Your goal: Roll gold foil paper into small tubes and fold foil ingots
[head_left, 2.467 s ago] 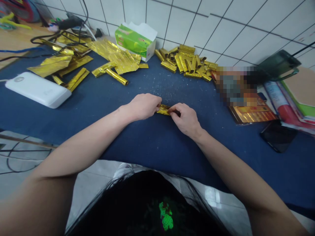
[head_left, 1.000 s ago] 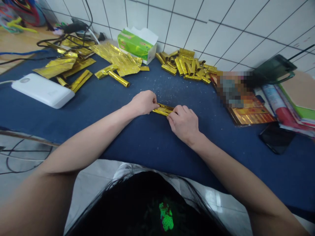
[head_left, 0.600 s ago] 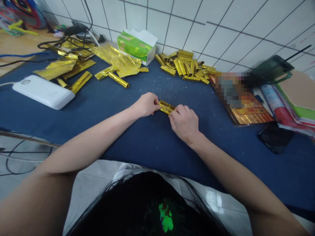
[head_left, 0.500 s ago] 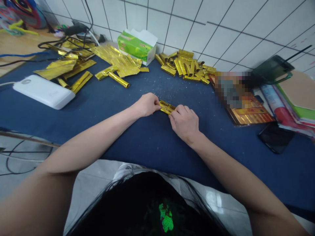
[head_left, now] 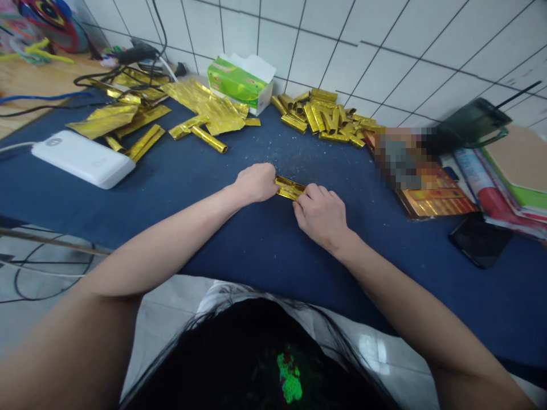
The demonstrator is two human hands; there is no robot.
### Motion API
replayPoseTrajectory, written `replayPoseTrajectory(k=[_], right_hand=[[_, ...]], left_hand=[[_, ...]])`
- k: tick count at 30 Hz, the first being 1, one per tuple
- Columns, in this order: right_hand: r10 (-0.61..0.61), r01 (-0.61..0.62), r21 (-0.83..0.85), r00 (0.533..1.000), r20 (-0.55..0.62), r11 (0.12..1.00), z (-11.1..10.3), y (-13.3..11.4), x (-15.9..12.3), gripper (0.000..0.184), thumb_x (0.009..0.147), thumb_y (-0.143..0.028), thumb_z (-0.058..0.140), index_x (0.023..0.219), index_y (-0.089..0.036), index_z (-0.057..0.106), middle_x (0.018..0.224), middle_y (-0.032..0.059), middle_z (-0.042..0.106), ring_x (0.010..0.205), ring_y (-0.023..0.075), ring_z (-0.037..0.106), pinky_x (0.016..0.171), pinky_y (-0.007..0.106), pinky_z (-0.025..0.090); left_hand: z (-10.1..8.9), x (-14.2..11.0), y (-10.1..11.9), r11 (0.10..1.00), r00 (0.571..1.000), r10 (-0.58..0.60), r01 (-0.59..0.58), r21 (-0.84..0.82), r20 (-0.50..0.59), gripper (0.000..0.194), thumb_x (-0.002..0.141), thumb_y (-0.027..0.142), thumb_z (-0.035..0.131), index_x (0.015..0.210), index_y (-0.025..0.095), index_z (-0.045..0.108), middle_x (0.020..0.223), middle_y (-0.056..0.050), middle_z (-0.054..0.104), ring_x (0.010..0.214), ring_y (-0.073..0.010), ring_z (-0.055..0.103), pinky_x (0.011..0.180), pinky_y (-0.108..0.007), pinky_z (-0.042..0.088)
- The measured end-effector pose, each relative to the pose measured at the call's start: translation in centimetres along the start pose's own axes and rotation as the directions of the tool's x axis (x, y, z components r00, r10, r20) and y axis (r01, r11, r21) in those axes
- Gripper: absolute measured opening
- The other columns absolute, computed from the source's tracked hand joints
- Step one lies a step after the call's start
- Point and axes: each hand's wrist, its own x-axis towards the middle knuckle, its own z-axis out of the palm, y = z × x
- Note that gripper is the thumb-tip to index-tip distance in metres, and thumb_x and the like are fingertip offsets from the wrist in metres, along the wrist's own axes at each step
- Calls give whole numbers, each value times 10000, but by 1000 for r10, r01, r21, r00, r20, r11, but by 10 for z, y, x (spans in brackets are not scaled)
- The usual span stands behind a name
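Between my two hands, just above or on the blue cloth [head_left: 265, 239], is a short strip of shiny gold foil paper [head_left: 290, 188], its long edges folded inward. My left hand [head_left: 257, 182] is closed on its left end, the fingertips mostly hidden behind the knuckles. My right hand [head_left: 322, 213] pinches the right end, thumb on the near side and fingers curled over the top. Beyond my hands lies a heap of rolled gold paper tubes [head_left: 322, 117]. Loose flat gold sheets [head_left: 207, 102] and another gold roll [head_left: 209, 139] are further left.
A white power bank [head_left: 83, 159] with a cable lies at left. The green tissue box [head_left: 241, 82] stands against the tiled wall. On the right are a gold-brown box [head_left: 436, 199], a dark mug [head_left: 474, 122], notebooks [head_left: 521, 159] and a black phone [head_left: 481, 239].
My left hand has turned slightly at the foil's left end, its fingertips now more hidden. The right hand stays in place. The view has shifted a little.
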Motion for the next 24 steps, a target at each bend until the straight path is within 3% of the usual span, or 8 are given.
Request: replayPoseTrajectory(k=[6, 12, 24], right_hand=[[7, -6, -5, 1000, 19, 1000, -2, -1, 0, 278, 868, -269, 397, 787, -132, 625, 852, 92, 580, 762, 194, 478, 624, 315, 270], [4, -3, -21, 1000, 22, 1000, -4, -5, -1, 267, 859, -296, 419, 812, -129, 622, 861, 97, 573, 775, 203, 485, 627, 317, 282], [-13, 14, -16, 998, 69, 1000, -9, -8, -1, 267, 858, -310, 431, 812, -127, 620, 885, 113, 565, 790, 207, 484, 628, 319, 287]], left_hand=[[3, -1, -3, 999, 1000, 29, -29, 23, -6, 209, 769, 281, 467, 842, 169, 627, 858, -91, 649, 818, -218, 606, 677, -319, 450], [12, 2, -1, 999, 994, 12, -7, 43, -107, 249, 815, 294, 417, 924, 172, 605, 919, -89, 652, 843, -218, 607, 706, -333, 462], [6, 4, 4, 996, 998, -35, 39, 83, -50, 247, 807, 337, 462, 912, 175, 617, 951, -92, 652, 888, -236, 611, 725, -325, 470]])
